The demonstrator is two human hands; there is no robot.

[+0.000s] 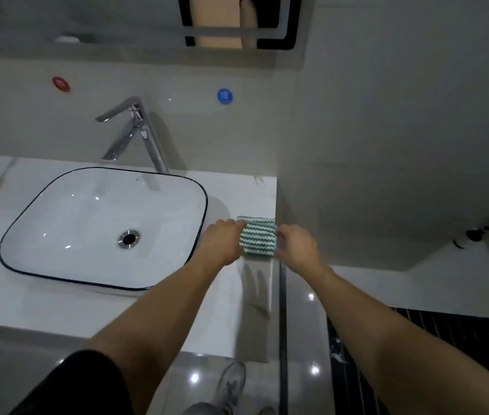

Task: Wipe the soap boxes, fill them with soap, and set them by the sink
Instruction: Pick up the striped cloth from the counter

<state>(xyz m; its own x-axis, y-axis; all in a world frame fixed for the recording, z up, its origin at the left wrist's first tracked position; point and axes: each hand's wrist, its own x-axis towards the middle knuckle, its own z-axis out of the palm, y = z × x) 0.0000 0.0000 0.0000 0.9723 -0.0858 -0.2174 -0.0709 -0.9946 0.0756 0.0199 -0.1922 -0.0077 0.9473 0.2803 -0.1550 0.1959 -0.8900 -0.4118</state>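
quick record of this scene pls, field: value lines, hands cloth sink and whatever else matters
left hand: at the cloth's left edge, fingers on it
right hand: at the cloth's right edge, fingers on it
cloth: green-and-white striped, folded, on the counter right of the sink
sink: white basin, dark rim
faucet: chrome, behind basin
soap boxes: none visible

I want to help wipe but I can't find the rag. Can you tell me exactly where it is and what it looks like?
Find the big white sink with the dark rim on the marble counter. Go past its right side to the counter's right edge, where the left hand and right hand meet. The cloth between them is folded, with green and white zigzag stripes, the only patterned thing there.
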